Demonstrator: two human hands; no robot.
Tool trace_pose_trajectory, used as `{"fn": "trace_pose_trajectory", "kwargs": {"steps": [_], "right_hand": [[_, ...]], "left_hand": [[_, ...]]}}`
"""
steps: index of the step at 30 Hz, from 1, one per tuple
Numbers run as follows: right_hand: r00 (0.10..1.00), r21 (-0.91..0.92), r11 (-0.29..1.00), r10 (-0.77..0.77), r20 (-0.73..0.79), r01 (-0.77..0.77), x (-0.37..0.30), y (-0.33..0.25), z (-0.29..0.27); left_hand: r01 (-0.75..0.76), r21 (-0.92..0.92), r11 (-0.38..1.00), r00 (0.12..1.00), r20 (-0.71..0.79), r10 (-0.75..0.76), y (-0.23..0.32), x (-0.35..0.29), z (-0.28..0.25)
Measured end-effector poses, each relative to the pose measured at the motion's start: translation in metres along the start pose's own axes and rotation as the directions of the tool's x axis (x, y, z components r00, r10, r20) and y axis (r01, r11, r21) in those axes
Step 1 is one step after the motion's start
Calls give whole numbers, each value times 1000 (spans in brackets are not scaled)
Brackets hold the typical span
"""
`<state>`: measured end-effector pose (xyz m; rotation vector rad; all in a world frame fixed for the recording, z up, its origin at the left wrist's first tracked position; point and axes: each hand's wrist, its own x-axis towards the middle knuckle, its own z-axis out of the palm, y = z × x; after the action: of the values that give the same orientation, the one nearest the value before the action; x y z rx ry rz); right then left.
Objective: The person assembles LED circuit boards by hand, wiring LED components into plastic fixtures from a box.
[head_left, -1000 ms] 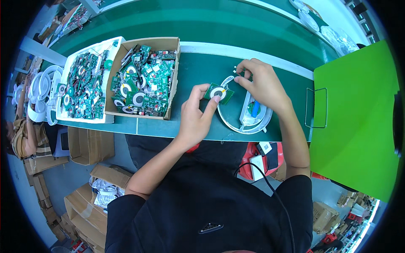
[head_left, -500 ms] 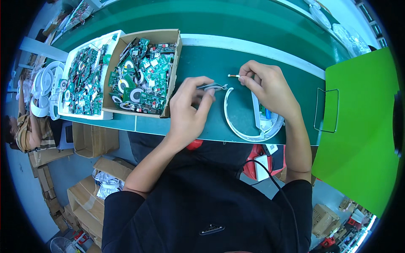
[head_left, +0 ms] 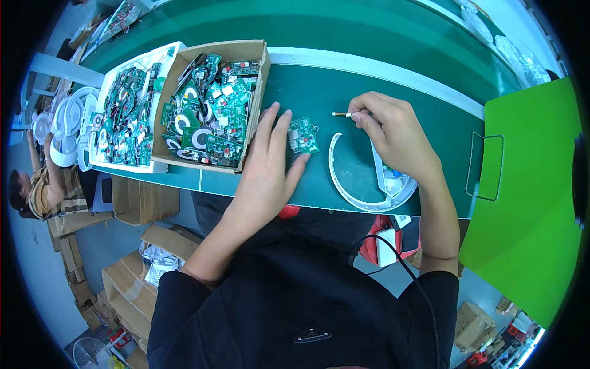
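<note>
Your left hand (head_left: 264, 167), the nearer one, stands with thumb and fingers wide apart; the green board (head_left: 303, 136) lies just to their right, long axis running away from you, thumb contact unclear. Your right hand (head_left: 393, 130) pinches a slim plug (head_left: 341, 114) beyond the white ring (head_left: 373, 205).

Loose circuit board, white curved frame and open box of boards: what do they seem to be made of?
Loose circuit board: probably rigid laminate with a green coating; small mounted parts crowd its face.
White curved frame: likely smooth moulded plastic, given its even colour and soft sheen; painted metal remains possible.
Open box: matte brown cardboard, judging by its thin, papery walls.
</note>
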<state>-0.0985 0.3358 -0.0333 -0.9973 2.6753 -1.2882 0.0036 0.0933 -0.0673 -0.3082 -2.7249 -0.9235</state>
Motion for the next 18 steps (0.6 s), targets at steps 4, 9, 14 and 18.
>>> {"fn": "trace_pose_trajectory", "kwargs": {"steps": [4, 9, 14, 18], "right_hand": [[998, -36, 998, 52, 34, -50, 2, -4, -3], [998, -27, 999, 44, 45, -43, -1, -11, -1], [998, -6, 999, 42, 44, -42, 0, -10, 2], [999, 7, 999, 37, 38, -38, 0, -9, 0]], "left_hand": [[-40, 100, 994, 999, 21, 38, -5, 1, 12], [54, -149, 987, 999, 8, -53, 0, 9, 2], [213, -249, 945, 971, 158, -177, 6, 23, -6], [200, -339, 919, 972, 188, -141, 1, 30, -7]]}}
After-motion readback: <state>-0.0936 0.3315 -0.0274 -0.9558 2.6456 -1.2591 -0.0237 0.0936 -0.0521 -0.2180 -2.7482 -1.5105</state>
